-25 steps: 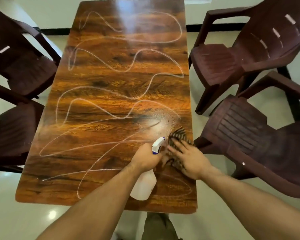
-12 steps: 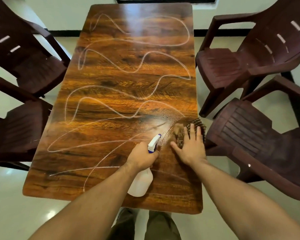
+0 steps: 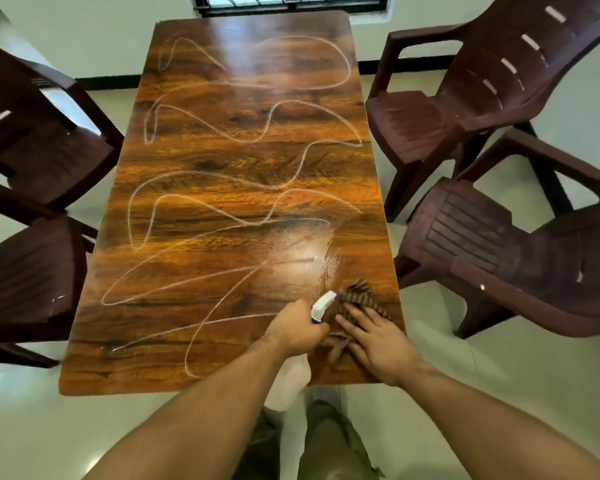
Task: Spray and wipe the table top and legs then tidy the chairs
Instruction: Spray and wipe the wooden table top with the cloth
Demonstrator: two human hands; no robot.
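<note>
Down at the lower right of the frame, a person's right hand (image 3: 378, 344) lies flat, fingers spread, pressing a dark striped cloth (image 3: 357, 296) onto the wooden table (image 3: 243, 161) near its right edge. The left hand (image 3: 293, 329), just beside it, is wrapped round the neck of a white spray bottle (image 3: 323, 304), whose nozzle points up-frame toward a glossy wet patch (image 3: 302, 244). White scribbled lines (image 3: 201, 199) loop over most of the top, which runs lengthwise from the bottom of the frame to the window (image 3: 291, 1) at the top. Nearly all those marks lie above and left of the cloth, so the wiping looks barely begun. The next strokes would likely carry the cloth up-frame and leftward, with the right hand best placed to do so. Four brown plastic chairs (image 3: 499, 244) stand askew, two each side, not yet tidied.
</note>
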